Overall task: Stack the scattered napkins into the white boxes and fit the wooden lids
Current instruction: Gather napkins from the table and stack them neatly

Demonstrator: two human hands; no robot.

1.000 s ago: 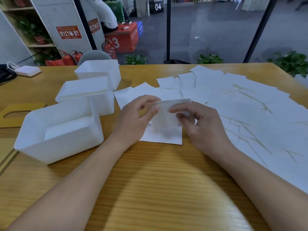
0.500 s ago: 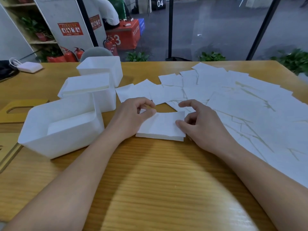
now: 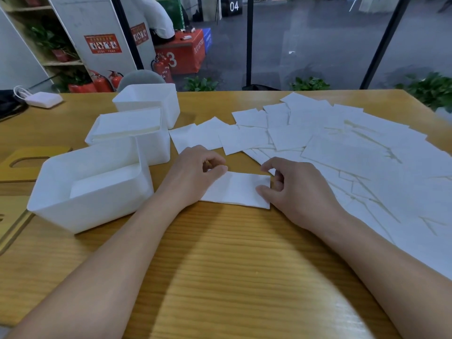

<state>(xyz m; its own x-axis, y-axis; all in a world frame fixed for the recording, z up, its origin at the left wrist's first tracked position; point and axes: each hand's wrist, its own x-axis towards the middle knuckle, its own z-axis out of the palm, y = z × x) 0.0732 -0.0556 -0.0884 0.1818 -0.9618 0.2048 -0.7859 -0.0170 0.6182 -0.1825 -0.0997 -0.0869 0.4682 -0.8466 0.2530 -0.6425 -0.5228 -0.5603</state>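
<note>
A folded white napkin (image 3: 237,189) lies flat on the wooden table (image 3: 220,265) between my hands. My left hand (image 3: 195,172) pinches its upper left corner, thumb on top. At the napkin's right edge my right hand (image 3: 300,189) grips it with the thumb, fingers curled above. Three white boxes stand to the left: the near box (image 3: 73,216) holds a low stack, the middle box (image 3: 154,152) is filled to the rim, and the contents of the far box (image 3: 168,111) are hidden. Several loose napkins (image 3: 342,148) cover the table's right side. A wooden lid (image 3: 24,162) with a slot lies at far left.
Another wooden piece (image 3: 9,228) sits at the lower left edge. A white charger (image 3: 44,99) and a dark bag (image 3: 9,106) lie at the back left corner. Bare wood stretches in front of my arms. Plants and glass stand beyond the far edge.
The napkin, held up off the table a second ago, has been folded over and laid flat. Both hands came down with it and stay at its ends.
</note>
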